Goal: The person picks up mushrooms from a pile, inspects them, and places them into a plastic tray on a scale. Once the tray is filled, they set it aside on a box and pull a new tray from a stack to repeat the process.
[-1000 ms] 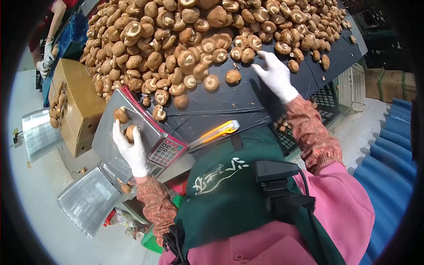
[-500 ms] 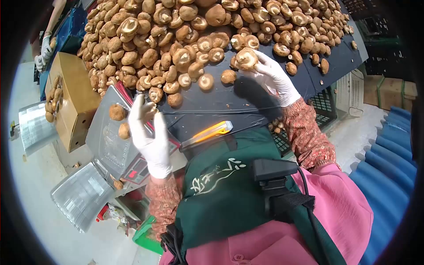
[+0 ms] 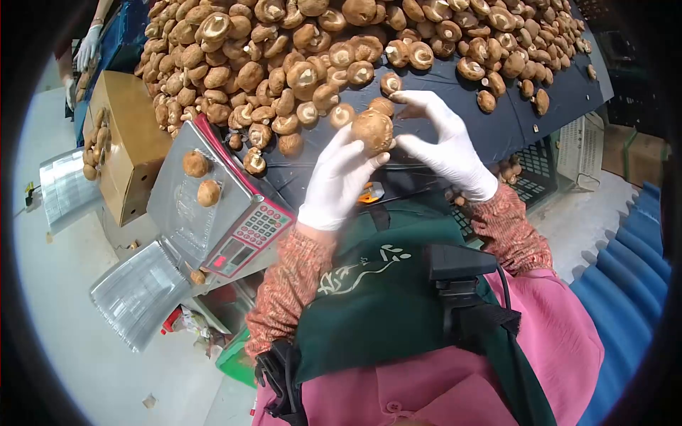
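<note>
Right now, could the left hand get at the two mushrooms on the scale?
Probably not straight away: the left hand is holding another mushroom. Were it freed, the way looks open, since nothing covers the two mushrooms on the scale.

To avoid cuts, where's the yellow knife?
In the head view, the yellow knife lies near centre, partly hidden, just right of the left hand, beyond the green apron.
</note>
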Available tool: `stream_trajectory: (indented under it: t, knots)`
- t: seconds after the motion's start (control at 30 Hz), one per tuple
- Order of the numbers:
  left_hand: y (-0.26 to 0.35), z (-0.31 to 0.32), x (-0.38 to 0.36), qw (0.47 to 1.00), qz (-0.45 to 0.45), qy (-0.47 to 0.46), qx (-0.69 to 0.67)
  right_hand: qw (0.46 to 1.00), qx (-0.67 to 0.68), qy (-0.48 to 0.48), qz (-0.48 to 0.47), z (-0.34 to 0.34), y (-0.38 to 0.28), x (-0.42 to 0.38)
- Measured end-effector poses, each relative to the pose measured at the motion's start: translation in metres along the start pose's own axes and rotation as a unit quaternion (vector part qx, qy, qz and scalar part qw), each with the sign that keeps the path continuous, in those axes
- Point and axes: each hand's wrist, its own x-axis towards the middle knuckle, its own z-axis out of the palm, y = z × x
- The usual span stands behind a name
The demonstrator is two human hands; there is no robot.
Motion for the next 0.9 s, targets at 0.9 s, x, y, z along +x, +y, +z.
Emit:
stream_trajectory:
  t: [0.9]
  knots:
    - [0.006,-0.030,-0.036,0.998,0.032,0.047,-0.003,0.999,0.001,-0.034,-0.029,0.029,-0.015,-0.011]
